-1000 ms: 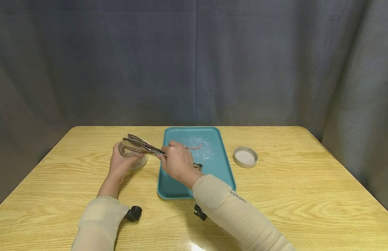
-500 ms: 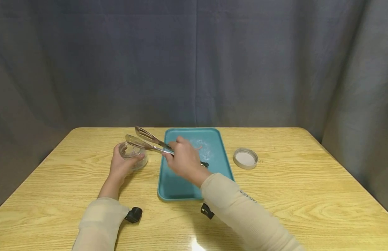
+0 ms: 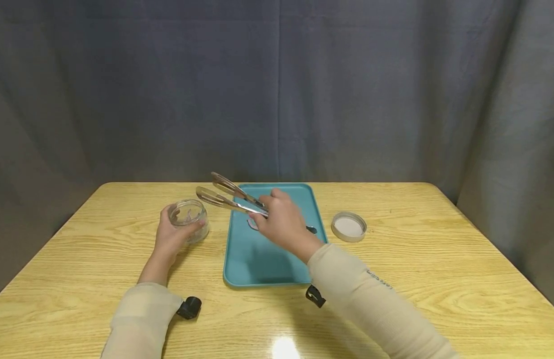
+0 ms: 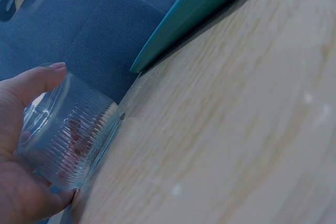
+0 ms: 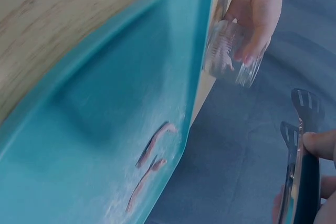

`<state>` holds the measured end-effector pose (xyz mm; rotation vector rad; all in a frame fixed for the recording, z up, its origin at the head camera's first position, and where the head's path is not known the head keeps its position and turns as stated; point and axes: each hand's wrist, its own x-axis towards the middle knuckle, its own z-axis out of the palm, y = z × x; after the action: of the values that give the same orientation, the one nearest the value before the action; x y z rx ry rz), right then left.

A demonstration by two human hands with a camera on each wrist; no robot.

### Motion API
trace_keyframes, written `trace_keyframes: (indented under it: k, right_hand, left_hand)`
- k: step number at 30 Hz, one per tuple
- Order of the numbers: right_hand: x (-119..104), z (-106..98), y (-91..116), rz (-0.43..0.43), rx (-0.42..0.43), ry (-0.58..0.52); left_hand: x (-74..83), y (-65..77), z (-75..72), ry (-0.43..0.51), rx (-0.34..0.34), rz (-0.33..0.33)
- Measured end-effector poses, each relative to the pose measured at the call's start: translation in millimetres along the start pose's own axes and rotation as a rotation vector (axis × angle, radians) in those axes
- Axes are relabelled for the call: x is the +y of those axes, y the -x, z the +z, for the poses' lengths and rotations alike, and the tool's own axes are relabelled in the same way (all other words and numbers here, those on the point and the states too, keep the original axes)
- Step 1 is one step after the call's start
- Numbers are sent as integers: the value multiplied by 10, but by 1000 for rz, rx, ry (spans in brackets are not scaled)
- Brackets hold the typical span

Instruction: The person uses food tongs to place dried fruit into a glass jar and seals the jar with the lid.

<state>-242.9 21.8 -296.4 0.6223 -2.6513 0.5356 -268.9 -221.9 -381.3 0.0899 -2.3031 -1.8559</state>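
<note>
My left hand [image 3: 171, 238] grips a clear ribbed glass jar [image 4: 79, 135] that stands uncovered on the table, left of the teal tray [image 3: 263, 271]. Some reddish pieces show through the jar's wall in the left wrist view. Over the tray, my right hand [image 3: 283, 222] holds metal tongs [image 3: 248, 209]. Their slotted ends are spread apart, point left toward the jar and have nothing between them. Two thin pinkish strips [image 5: 156, 142] lie on the tray in the right wrist view, amid whitish smears; my right hand partly covers that area in the head view.
A round lid [image 3: 348, 227] with a pale inside lies right of the tray. The wooden table [image 3: 420, 279] ends at a grey curtain [image 3: 348, 99] behind. A black wrist camera mount [image 3: 189, 307] sits at the left sleeve.
My right hand has moved right and slightly up, taking the tongs away from over the jar; their ends have spread wider. My left hand stays on the jar.
</note>
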Motion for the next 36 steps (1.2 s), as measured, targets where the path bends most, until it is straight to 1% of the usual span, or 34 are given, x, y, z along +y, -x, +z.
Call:
trace_keyframes:
  k: [4, 11, 16, 20, 26, 32, 36]
  right_hand:
    - [83, -72, 30, 3, 2, 4]
    - [243, -202, 103, 24, -6, 49]
    - [351, -242, 151, 1, 5, 67]
    - [431, -252, 194, -4, -24, 77]
    - [561, -230, 287, -12, -54, 99]
    - [675, -188, 366, 22, -98, 127]
    - [729, -163, 387, 23, -119, 142]
  left_hand:
    - [-6, 1, 11, 6, -3, 6]
    - [-3, -10, 26, 9, -3, 14]
    - [1, -9, 30, -8, 4, 3]
    - [1, -2, 38, -11, 5, -4]
    - [-7, -3, 39, -7, -1, 8]
    - [-8, -4, 35, -1, -5, 14]
    - [-8, -6, 38, 2, -3, 14]
